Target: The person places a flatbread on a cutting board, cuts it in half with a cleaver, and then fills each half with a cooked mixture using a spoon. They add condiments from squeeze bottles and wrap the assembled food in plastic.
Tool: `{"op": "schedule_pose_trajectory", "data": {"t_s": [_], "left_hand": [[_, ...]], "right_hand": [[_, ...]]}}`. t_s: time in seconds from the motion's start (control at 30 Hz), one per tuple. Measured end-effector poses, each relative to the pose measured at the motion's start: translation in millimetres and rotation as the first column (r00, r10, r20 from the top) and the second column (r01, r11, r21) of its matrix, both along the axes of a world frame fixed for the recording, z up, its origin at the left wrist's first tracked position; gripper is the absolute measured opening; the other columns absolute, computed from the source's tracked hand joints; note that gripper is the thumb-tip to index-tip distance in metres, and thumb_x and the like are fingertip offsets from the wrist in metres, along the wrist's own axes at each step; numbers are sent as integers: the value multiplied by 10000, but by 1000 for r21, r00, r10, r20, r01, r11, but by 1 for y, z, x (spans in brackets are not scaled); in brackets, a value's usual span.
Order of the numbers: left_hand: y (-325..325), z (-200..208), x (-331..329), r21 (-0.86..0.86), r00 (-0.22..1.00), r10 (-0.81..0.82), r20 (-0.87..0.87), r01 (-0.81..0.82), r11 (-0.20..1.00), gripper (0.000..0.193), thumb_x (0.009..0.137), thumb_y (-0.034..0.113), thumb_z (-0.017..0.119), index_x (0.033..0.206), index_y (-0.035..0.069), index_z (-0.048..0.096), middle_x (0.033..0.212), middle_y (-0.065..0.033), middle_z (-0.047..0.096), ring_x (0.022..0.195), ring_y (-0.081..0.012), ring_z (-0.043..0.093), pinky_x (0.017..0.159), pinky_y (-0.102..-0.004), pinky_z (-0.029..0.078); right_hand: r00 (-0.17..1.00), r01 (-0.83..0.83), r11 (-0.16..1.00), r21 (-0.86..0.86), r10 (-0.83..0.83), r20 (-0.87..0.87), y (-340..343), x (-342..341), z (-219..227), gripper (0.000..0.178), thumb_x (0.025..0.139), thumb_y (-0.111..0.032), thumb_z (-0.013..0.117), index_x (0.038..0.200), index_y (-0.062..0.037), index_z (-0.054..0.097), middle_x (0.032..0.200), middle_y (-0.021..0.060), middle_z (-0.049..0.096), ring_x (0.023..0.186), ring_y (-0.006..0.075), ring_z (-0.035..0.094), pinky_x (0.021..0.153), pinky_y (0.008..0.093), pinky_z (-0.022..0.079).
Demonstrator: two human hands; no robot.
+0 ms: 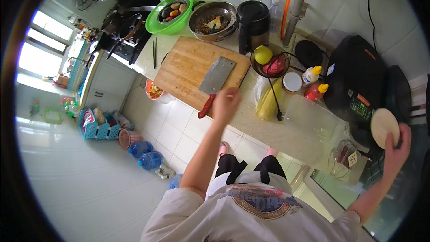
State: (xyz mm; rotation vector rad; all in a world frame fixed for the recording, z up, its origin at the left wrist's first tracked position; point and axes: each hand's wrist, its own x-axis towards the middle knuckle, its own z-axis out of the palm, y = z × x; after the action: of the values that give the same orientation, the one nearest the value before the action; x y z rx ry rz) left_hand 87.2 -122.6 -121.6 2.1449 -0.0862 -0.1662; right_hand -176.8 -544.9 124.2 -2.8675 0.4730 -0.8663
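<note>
Right hand (pixel 398 146): you have its fingers clamped on the lower edge of a pale disc (pixel 383 123).
Disc: in that grip, at far right, near the black cooker (pixel 351 76).
Left hand (pixel 227 104): right by the red handle (pixel 206 106) (whether you touch or grip it, cannot tell).
Cleaver (pixel 218 75): blade on the board (pixel 179 69), handle past its near edge.

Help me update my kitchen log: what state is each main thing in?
Cleaver: flat on the wooden board, handle end past its edge
Green basin: uncovered, not empty
Metal pan: uncovered, food inside
White-lidded jar: closed
White bottle: standing, capped
Red bottle: standing, capped
Pale disc: held at its edge
Right grip: closed on the pale disc
Left grip: near the cleaver handle; contact unclear
</note>
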Motion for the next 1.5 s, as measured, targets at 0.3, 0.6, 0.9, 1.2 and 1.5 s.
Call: {"op": "schedule_pose_trajectory", "data": {"t_s": [0.3,0.6,0.9,1.2,1.5], "left_hand": [[-89,-106,46,203,993,-62,-100,82,976,237,794,297,728,852,68,710,973,-185,663,958,-367,640,844,-426,530],[29,-79,87,-533,981,-20,-195,-89,841,203,868,75,680,953,18,505,788,-130,653,695,-197,681,582,-346,538],[253,-91,192,-342,956,169,-239,-245,907,513,719,21,807,1158,4,543,934,-127,670,703,-190,660,631,-321,554],[319,-124,280,-274,983,-21,-180,-29,961,403,760,86,779,1125,41,612,894,-102,705,789,-186,685,711,-337,560],[343,-86,318,39,987,-157,21,156,987,410,754,102,745,1143,88,616,1049,-142,612,858,-288,624,761,-392,524]], "right_hand": [[991,-132,981,141,129,32,219,156,-32,262,701,-28,705,921,-13,563,1133,110,603,1045,305,578,909,377,461],[939,-343,908,241,336,74,323,261,-55,261,706,-40,695,905,-36,526,890,119,550,830,332,573,720,418,482],[844,-482,642,596,523,119,405,348,-115,260,713,-138,722,881,-16,567,797,137,612,736,306,611,695,400,505],[920,-230,452,862,390,41,493,433,-195,298,746,-183,748,933,0,606,784,92,651,715,175,619,673,318,504],[969,138,293,946,157,-190,564,479,-327,421,756,-318,735,1006,11,653,849,84,690,762,191,646,701,328,504]]}}
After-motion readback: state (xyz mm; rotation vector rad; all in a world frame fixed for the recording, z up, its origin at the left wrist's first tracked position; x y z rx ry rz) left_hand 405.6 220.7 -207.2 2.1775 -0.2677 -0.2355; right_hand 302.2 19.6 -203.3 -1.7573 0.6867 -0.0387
